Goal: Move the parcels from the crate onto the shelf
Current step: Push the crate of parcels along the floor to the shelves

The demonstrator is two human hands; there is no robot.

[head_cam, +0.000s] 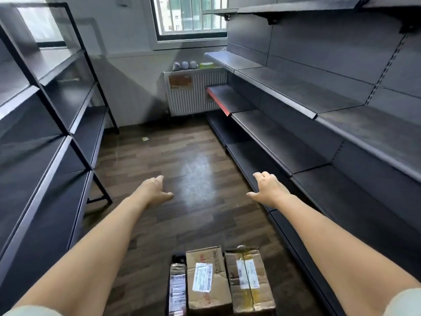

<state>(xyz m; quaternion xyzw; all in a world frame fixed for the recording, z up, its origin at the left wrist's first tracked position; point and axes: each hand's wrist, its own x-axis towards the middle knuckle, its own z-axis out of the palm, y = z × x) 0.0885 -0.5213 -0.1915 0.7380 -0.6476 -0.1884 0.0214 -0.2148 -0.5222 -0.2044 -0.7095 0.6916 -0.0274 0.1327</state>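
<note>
Wood floor (182, 160) centre; dark racks (45, 124) at left; barred window (191, 17) above radiator (193, 94), top centre.

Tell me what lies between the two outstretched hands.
Head view: nothing lies between the left hand and the right hand, only bare wood floor with a patch of glare. The parcels sit nearer the camera.

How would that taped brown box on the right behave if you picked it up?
The right cardboard box would probably feel stiff, though its creased, worn panels may give a little under pressure. The glossy tape along its top could be slippery. It sits flat and boxy, so it is unlikely to roll. Its weight cannot be told.
</note>
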